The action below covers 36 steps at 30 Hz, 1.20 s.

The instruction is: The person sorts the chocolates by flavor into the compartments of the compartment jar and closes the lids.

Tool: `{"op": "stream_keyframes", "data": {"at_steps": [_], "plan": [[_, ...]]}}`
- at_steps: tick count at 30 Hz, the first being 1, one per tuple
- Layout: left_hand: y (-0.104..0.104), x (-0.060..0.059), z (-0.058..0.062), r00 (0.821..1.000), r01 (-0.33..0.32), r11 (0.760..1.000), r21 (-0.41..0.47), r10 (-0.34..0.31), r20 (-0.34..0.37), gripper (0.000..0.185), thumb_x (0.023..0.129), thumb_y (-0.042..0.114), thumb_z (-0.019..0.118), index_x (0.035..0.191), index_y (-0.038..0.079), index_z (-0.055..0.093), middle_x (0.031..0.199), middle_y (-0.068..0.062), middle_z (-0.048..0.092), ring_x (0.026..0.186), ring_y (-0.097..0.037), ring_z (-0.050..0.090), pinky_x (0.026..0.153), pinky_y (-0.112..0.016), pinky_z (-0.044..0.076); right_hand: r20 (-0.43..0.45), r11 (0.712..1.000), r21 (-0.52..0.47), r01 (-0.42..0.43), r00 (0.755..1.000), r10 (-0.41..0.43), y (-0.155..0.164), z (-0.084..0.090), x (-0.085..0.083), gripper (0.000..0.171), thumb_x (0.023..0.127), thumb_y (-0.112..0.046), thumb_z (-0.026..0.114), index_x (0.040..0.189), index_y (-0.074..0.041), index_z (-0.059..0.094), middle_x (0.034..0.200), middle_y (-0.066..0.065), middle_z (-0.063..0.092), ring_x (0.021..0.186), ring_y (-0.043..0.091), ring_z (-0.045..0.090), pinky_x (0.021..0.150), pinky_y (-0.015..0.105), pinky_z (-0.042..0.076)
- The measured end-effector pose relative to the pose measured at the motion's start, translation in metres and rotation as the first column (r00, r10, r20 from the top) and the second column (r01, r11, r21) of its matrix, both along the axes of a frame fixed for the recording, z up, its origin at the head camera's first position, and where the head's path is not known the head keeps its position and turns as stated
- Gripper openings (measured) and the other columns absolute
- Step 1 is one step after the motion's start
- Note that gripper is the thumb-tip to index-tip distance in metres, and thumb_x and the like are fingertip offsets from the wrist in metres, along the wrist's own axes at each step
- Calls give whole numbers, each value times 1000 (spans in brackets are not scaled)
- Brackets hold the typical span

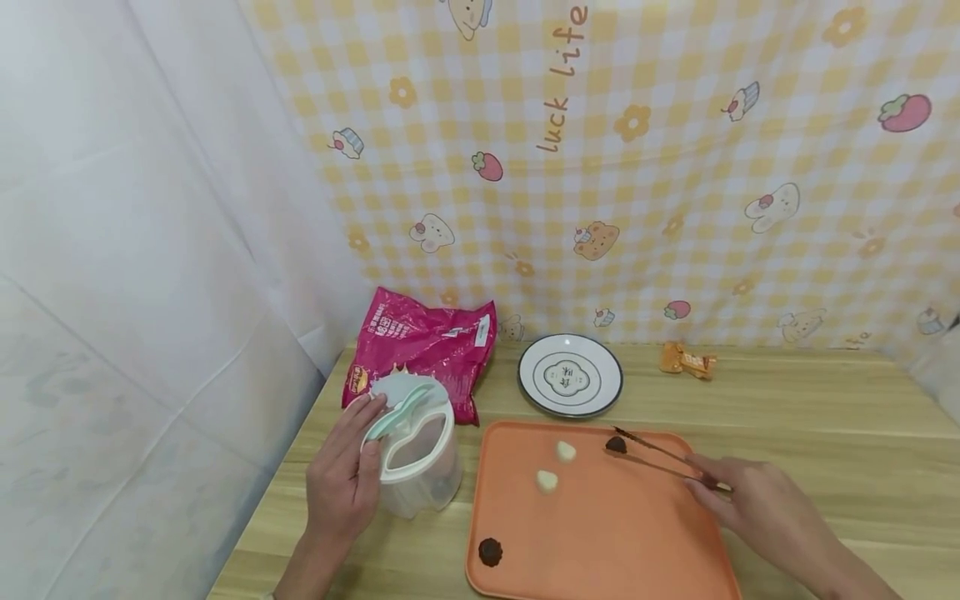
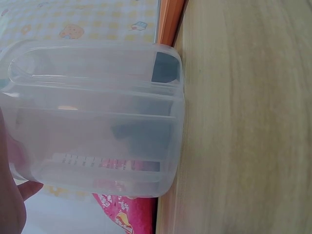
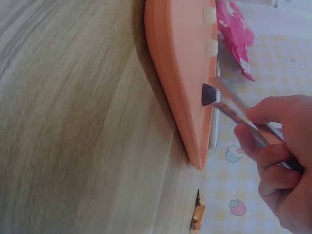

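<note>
The orange tray (image 1: 600, 533) lies nearest the viewer on the wooden table (image 1: 825, 417), just right of the container. It carries two pale pieces (image 1: 556, 467) near its middle and one dark round piece (image 1: 490, 552) at its near left corner.

The pink bag (image 1: 420, 342) lies at the back left of the table, behind the container. The white plate (image 1: 570, 375) sits just beyond the tray's far edge.

The clear plastic container (image 1: 416, 454) stands upright beside the tray's left edge, its lid with a mint-green handle raised at the rear. The left hand (image 1: 341, 479) holds the container's left side, fingers curled round the rim.

The right hand (image 1: 750, 500) grips the tongs (image 1: 660, 457), fingers closed round the handle end. The tong tips are clamped on a dark piece (image 1: 616, 445) at the tray's far right area; the right wrist view shows this piece (image 3: 208, 94) just above the tray surface.

A small orange wrapper (image 1: 686, 360) lies right of the plate.
</note>
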<state>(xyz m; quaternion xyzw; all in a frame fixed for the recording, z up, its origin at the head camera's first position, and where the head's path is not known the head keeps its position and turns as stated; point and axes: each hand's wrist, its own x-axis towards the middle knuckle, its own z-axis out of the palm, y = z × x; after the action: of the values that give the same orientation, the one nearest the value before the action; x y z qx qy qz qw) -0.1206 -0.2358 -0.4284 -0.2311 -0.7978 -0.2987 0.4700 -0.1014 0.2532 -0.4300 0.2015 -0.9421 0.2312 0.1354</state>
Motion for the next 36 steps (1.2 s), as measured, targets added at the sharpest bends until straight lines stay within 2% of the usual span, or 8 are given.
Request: {"op": "stream_keyframes", "data": {"at_steps": [4, 8, 14, 19, 25, 27, 31, 36], "plan": [[0, 0, 0, 1000, -3, 1000, -3, 3, 0, 44, 105, 28, 51, 127, -6, 70, 130, -18, 68, 126, -38, 60, 113, -32, 39, 125, 999, 10, 38, 991, -39, 2, 0, 1, 25, 90, -12, 79, 109, 3, 78, 81, -2, 76, 59, -7, 59, 48, 20, 48], [1, 0, 0, 1000, -5, 1000, -1, 5, 6, 42, 104, 26, 52, 127, -5, 69, 130, -18, 68, 127, -37, 60, 113, -31, 39, 157, 999, -3, 36, 987, -35, 4, 0, 2, 24, 91, -12, 78, 109, 3, 78, 81, 0, 76, 55, -7, 56, 46, 20, 46], [1, 0, 0, 1000, -4, 1000, 1, 4, 7, 42, 104, 25, 53, 127, -6, 69, 130, -18, 68, 127, -37, 60, 113, -31, 39, 1, 999, -43, -25, 1000, 25, 5, -3, 1, 19, 87, -6, 81, 104, 0, 81, 83, 2, 77, 56, -11, 52, 44, 15, 42], [2, 1, 0, 1000, -7, 1000, 2, 7, 22, 40, 101, 21, 55, 129, -5, 69, 131, -17, 68, 128, -37, 59, 113, -31, 39, -141, 991, -93, -95, 987, 81, -2, 1, 1, 22, 81, -3, 84, 102, -6, 82, 81, -6, 76, 57, -14, 51, 45, 10, 40], [1, 3, 1, 999, -19, 1000, 0, 19, 33, 41, 102, 22, 55, 130, -4, 68, 132, -16, 68, 129, -35, 59, 112, -30, 39, -252, 975, -135, -178, 957, 140, -25, 16, -3, 28, 75, -1, 87, 91, -22, 80, 64, -29, 48, 52, -16, 33, 42, 8, 30], [1, 3, 1, 999, -20, 1000, 3, 20, 25, 41, 102, 23, 54, 129, -4, 68, 131, -16, 68, 128, -36, 59, 113, -30, 39, -270, 965, -151, -212, 948, 166, -35, 22, -5, 30, 76, -1, 86, 95, -23, 80, 64, -29, 45, 52, -15, 32, 42, 8, 29], [1, 3, 0, 1000, -15, 1000, 9, 15, 8, 41, 103, 23, 54, 128, -5, 69, 130, -18, 68, 128, -36, 60, 113, -31, 39, -287, 943, -189, -274, 934, 214, -58, 35, -8, 36, 80, -2, 85, 112, -18, 81, 75, -23, 61, 54, -13, 38, 45, 8, 34], [2, 1, 0, 1000, -16, 1000, 11, 16, -8, 43, 104, 26, 53, 127, -6, 69, 129, -18, 69, 126, -38, 61, 112, -31, 39, -261, 911, -253, -327, 930, 261, -84, 47, -8, 36, 86, -5, 82, 119, -18, 79, 81, -20, 64, 58, -11, 44, 48, 8, 39]]}}
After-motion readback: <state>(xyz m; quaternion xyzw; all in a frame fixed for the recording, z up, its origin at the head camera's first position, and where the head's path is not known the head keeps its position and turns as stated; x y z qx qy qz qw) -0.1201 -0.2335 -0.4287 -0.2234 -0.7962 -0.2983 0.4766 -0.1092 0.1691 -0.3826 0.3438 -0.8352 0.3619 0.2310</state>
